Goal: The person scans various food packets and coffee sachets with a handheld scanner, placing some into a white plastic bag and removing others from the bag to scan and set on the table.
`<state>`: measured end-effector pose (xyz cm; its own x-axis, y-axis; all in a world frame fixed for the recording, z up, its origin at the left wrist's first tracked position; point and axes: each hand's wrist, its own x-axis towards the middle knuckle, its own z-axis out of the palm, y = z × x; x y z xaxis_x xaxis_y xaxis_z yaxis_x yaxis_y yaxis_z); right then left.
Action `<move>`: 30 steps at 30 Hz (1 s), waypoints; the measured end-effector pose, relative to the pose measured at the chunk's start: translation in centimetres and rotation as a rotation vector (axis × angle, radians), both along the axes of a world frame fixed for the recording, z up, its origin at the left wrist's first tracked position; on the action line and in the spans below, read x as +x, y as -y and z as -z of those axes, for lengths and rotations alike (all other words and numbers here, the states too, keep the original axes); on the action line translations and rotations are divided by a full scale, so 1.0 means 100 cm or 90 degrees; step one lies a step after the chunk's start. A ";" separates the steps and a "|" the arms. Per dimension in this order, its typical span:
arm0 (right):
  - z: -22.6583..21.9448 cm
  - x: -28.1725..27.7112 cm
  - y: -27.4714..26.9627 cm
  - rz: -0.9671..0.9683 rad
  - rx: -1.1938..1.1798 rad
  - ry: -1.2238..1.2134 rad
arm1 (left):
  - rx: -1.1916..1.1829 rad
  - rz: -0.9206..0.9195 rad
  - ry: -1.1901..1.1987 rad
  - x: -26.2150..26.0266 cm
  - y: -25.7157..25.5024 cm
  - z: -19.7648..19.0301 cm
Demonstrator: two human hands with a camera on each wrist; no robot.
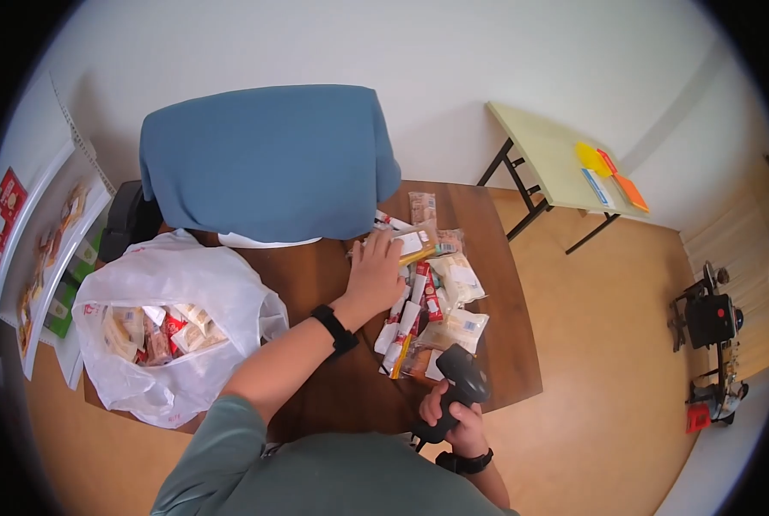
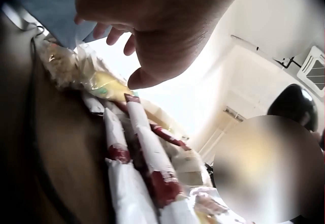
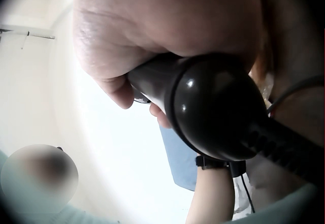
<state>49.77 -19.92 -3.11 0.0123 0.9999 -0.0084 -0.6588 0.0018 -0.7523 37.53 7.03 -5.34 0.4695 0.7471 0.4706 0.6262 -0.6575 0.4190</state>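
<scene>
My right hand (image 1: pixel 465 432) grips a black handheld barcode scanner (image 1: pixel 462 375) near the table's front edge, fingers wrapped round its handle. In the right wrist view the scanner's rounded handle end (image 3: pixel 218 107) and its cable (image 3: pixel 289 148) fill the middle. Over the far part of a pile of packaged snacks, my left hand (image 1: pixel 374 273) reaches with fingers extended, fingertips right at a clear packet with a yellow edge (image 1: pixel 419 253). Red-and-white stick packets (image 2: pixel 152 158) lie below that hand in the left wrist view. Pale packets (image 1: pixel 460 279) make up the pile's right side.
A white plastic bag (image 1: pixel 178 391) full of more packets stands on the left of the brown table (image 1: pixel 517 344). Behind it, a blue cloth (image 1: pixel 264 163) covers a bulky object. Shelves (image 1: pixel 83 206) with goods line the left; a folding table (image 1: pixel 548 163) stands back right.
</scene>
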 end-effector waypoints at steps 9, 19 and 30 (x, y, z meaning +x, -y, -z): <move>0.005 0.002 0.001 0.011 0.007 -0.011 | 0.047 -0.010 -0.022 0.000 -0.023 0.005; 0.001 0.005 -0.017 -0.098 0.002 0.033 | -0.730 0.139 0.583 -0.100 0.084 -0.020; -0.023 -0.015 -0.022 -0.236 -0.004 0.211 | -1.179 0.367 0.883 -0.154 0.135 -0.009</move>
<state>48.28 -17.71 -0.83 -0.3411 0.9374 -0.0703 -0.3397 -0.1927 -0.9206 22.14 -6.46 -4.40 0.8194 0.5468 -0.1720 -0.4564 0.8039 0.3814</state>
